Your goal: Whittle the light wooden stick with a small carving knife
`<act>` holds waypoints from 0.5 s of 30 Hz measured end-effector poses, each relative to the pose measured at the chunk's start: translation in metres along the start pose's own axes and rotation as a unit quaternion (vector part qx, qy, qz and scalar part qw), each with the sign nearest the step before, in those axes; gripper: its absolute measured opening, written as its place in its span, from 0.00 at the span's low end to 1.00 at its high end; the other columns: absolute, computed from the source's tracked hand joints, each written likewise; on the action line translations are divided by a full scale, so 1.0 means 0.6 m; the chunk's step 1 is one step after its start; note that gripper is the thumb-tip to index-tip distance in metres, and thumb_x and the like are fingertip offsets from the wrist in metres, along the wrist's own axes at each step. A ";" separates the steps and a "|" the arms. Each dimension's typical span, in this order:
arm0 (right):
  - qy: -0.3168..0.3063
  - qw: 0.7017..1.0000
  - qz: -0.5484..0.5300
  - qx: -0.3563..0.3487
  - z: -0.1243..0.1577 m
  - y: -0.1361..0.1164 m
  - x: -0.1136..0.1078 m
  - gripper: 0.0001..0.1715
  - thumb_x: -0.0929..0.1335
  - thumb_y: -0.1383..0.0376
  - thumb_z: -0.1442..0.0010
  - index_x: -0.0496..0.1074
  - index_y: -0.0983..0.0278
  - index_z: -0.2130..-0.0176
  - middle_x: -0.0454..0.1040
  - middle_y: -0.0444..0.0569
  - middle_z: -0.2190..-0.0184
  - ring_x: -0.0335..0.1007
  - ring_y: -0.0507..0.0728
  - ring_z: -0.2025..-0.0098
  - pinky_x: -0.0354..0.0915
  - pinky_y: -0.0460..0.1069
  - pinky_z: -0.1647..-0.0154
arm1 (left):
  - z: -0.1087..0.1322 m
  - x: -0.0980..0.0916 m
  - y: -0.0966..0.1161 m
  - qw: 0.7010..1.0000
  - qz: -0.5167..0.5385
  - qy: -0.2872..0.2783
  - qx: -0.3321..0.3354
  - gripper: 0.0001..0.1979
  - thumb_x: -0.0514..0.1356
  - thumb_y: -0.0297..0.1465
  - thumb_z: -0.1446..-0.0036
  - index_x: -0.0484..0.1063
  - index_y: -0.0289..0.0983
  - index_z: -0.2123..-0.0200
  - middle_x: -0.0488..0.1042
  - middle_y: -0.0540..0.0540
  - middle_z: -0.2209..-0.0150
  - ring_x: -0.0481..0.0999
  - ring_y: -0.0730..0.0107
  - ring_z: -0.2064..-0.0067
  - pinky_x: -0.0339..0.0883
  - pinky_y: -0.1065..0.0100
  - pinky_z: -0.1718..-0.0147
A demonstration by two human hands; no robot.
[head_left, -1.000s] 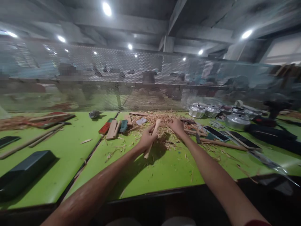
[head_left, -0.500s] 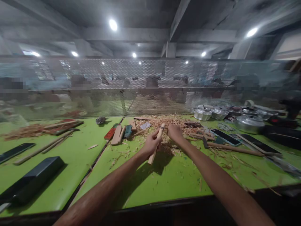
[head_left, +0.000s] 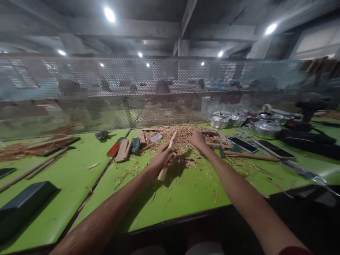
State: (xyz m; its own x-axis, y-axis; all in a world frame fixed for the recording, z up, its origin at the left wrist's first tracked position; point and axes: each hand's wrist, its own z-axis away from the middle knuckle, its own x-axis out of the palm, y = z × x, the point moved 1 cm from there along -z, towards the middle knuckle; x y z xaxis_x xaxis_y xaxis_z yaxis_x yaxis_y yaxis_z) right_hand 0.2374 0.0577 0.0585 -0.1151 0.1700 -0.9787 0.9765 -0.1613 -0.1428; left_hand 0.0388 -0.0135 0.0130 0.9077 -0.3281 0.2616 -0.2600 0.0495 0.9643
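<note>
My left hand point(head_left: 162, 157) is wrapped around a pale strip of wood point(head_left: 174, 140), which is held at a slant above the green tabletop point(head_left: 170, 205). The strip's upper end points away from me and looks unevenly cut; its lower end sticks out below the hand. To the right, my right hand point(head_left: 198, 139) is closed, low over the heap of wood shavings point(head_left: 183, 131). Whatever it grips is hidden by the fingers. A gap separates the right hand from the strip.
Wood blocks point(head_left: 122, 150) and red sandpaper point(head_left: 113, 148) lie left of the heap. On the right are a hammer point(head_left: 249, 155), phones point(head_left: 243, 144) and metal pots point(head_left: 266, 128). A dark green box point(head_left: 29, 203) sits at left. A perforated screen point(head_left: 159, 102) stands behind.
My right hand has moved away from the wood strip toward the shavings; a thin dark blade seen across the strip earlier is not visible there now. The view has swung slightly right.
</note>
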 end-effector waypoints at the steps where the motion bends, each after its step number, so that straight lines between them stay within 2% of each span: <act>1: 0.006 0.999 0.002 -0.033 0.005 -0.009 0.001 0.23 0.62 0.63 0.27 0.80 0.70 0.45 0.81 0.64 0.49 0.79 0.60 0.47 0.68 0.45 0.53 | -0.002 -0.001 -0.002 1.000 0.015 0.006 -0.005 0.23 0.64 0.28 0.46 0.70 0.37 0.45 0.73 0.50 0.68 0.63 0.81 0.80 0.52 0.76 0.85; 4: 0.004 0.992 0.020 -0.123 0.023 -0.042 0.008 0.21 0.63 0.64 0.29 0.82 0.69 0.49 0.82 0.63 0.53 0.80 0.61 0.49 0.69 0.46 0.53 | -0.005 0.000 -0.004 1.000 0.024 0.017 -0.003 0.21 0.63 0.28 0.47 0.70 0.37 0.48 0.71 0.51 0.70 0.64 0.80 0.81 0.52 0.76 0.85; 6: -0.007 0.989 0.029 -0.148 0.034 -0.059 0.013 0.19 0.66 0.64 0.31 0.83 0.69 0.50 0.83 0.63 0.54 0.80 0.63 0.50 0.69 0.47 0.52 | -0.005 0.002 -0.003 1.000 -0.008 0.022 0.009 0.20 0.63 0.29 0.47 0.70 0.36 0.50 0.67 0.55 0.75 0.62 0.80 0.83 0.51 0.76 0.85; 10: 0.000 0.989 0.038 -0.145 0.042 -0.071 0.019 0.18 0.67 0.68 0.34 0.83 0.71 0.51 0.82 0.65 0.54 0.80 0.64 0.48 0.70 0.49 0.49 | -0.004 0.006 -0.006 0.996 -0.075 0.034 0.045 0.18 0.62 0.30 0.46 0.71 0.36 0.51 0.59 0.60 0.81 0.58 0.79 0.84 0.50 0.76 0.85; 15: 0.022 0.992 0.053 -0.116 0.037 -0.058 0.014 0.21 0.62 0.71 0.30 0.80 0.75 0.47 0.81 0.69 0.51 0.79 0.65 0.46 0.70 0.51 0.47 | 0.002 0.009 -0.014 0.988 -0.136 0.018 0.065 0.27 0.60 0.30 0.43 0.69 0.35 0.39 0.62 0.60 0.81 0.58 0.78 0.83 0.54 0.76 0.84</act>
State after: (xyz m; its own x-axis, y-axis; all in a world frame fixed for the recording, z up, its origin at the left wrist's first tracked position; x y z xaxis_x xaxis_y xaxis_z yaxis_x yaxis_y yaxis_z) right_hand 0.1985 0.0430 0.0521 -0.0059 0.2066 -0.9784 0.9989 0.0460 0.0037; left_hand 0.0457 -0.0168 0.0065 0.9602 -0.2793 -0.0025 -0.0432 -0.1573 0.9866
